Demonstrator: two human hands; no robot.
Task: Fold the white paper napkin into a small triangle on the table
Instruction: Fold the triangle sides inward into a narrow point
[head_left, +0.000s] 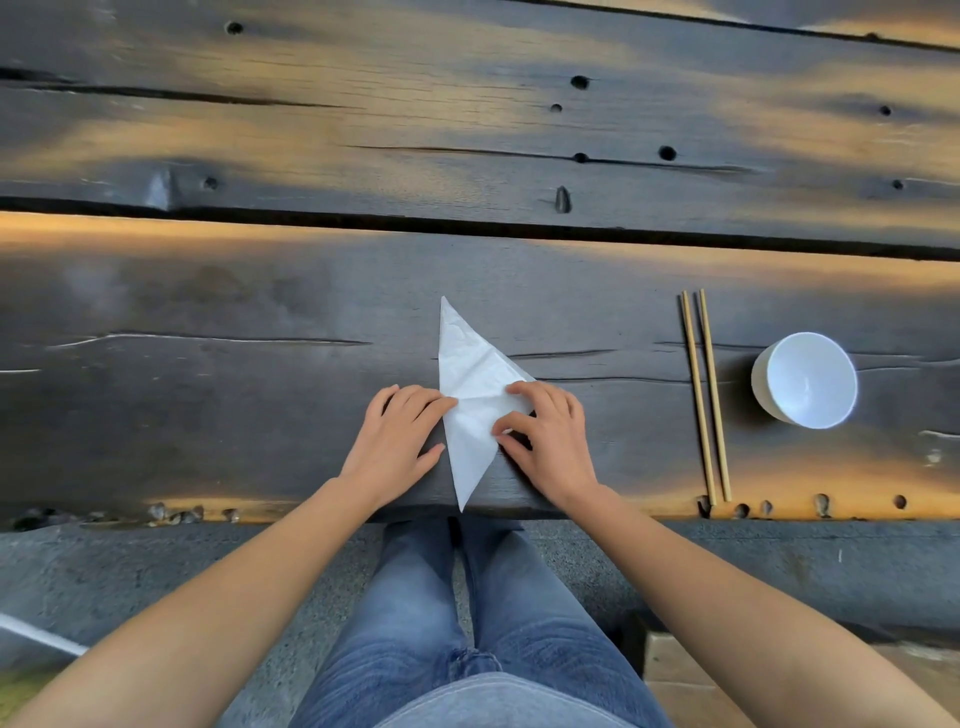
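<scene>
The white paper napkin (470, 384) lies folded as a long triangle on the dark wooden table (234, 395), one tip pointing away from me and one reaching the near edge. My left hand (397, 439) rests flat beside its straight left edge, fingertips touching the paper at the middle crease. My right hand (545, 434) covers the napkin's right corner, with thumb and fingers pinching the paper there.
Two wooden chopsticks (706, 395) lie side by side to the right of the napkin. A white bowl (805, 379) stands further right. A wide gap (467, 226) runs between the table planks beyond the napkin. My legs in jeans show below the table edge.
</scene>
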